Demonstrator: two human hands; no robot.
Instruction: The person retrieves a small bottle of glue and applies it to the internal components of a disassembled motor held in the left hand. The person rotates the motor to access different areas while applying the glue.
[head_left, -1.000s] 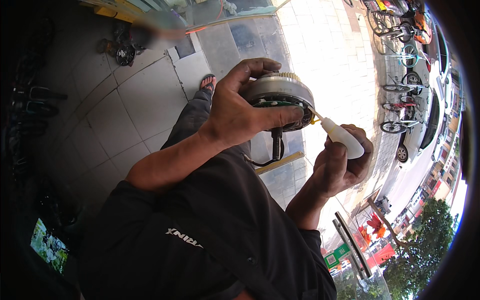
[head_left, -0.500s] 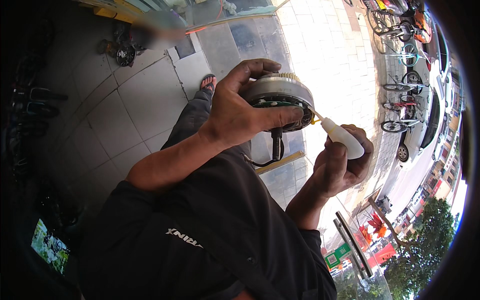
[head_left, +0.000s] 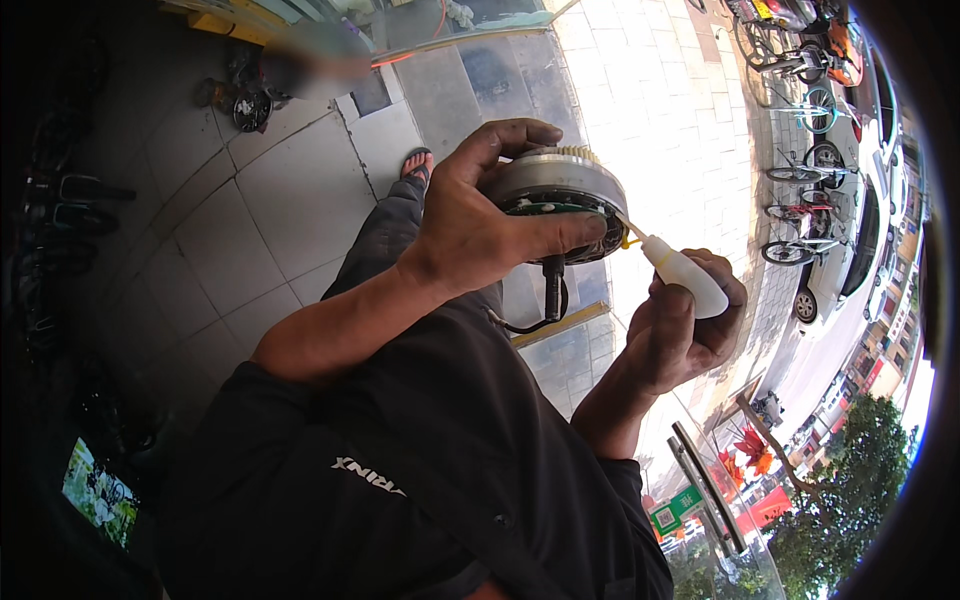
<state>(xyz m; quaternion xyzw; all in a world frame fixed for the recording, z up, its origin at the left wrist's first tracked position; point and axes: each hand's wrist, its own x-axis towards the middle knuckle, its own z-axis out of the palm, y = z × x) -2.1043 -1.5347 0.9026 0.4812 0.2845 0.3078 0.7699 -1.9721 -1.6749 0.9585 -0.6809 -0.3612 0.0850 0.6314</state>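
Raised in front of my chest is a round electric hub motor, a silvery ring with pale gear teeth on top and a green board and dark windings inside. My left hand is closed around it, thumb across its near face and fingers over the far top. A dark axle with a black cable hangs from its underside. In my right hand a small white squeeze bottle is pinched between thumb and fingers. Its thin nozzle points up-left and reaches the motor's right rim; whether anything flows out cannot be made out.
Grey floor tiles spread to the left, with dark parts lying beyond. A glass door with a metal handle stands at lower right. Outside, bicycles and a white car line the paved walk.
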